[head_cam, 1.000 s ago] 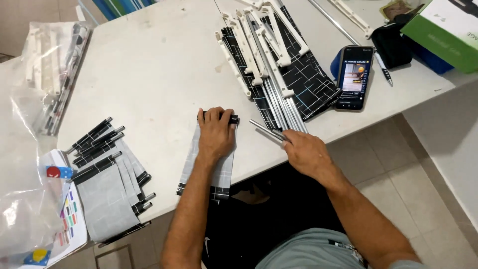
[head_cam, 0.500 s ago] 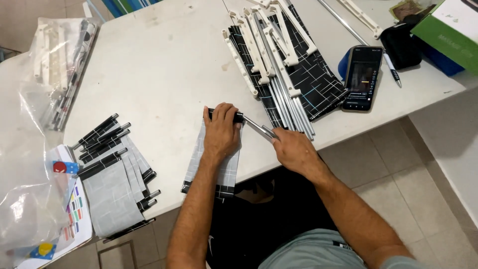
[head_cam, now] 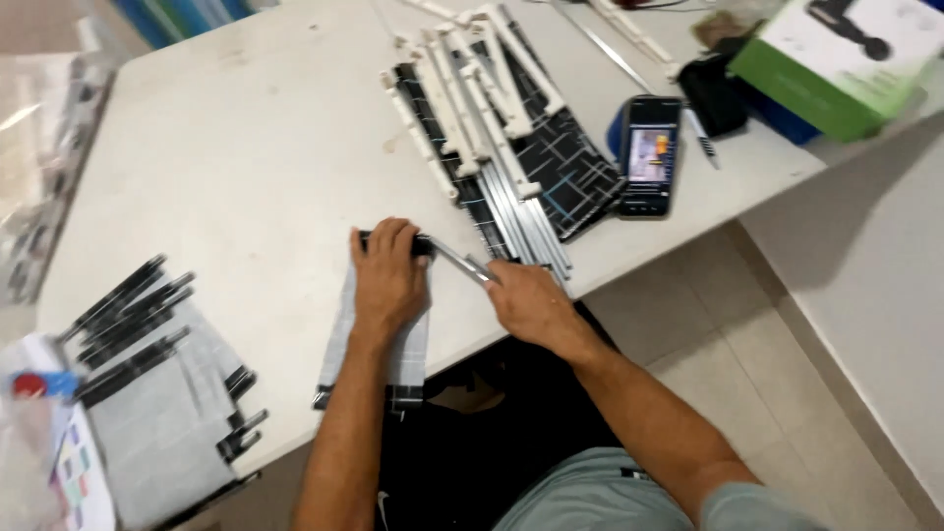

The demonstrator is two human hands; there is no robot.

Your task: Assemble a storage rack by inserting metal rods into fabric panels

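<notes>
Left hand (head_cam: 386, 280) presses flat, fingers open, on a grey black-edged fabric sheet (head_cam: 385, 352) overhanging the white table's (head_cam: 246, 167) six o'clock edge; right hand (head_cam: 526, 305) grips a thin metal rod (head_cam: 460, 262); bare tabletop toward eleven o'clock.

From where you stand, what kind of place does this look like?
Probably a small home workshop or assembly spot. A plain white table on a tiled floor holds stacks of grey fabric pieces with black edges and a pile of white plastic strips and metal rods, beside a phone and a green box.
</notes>
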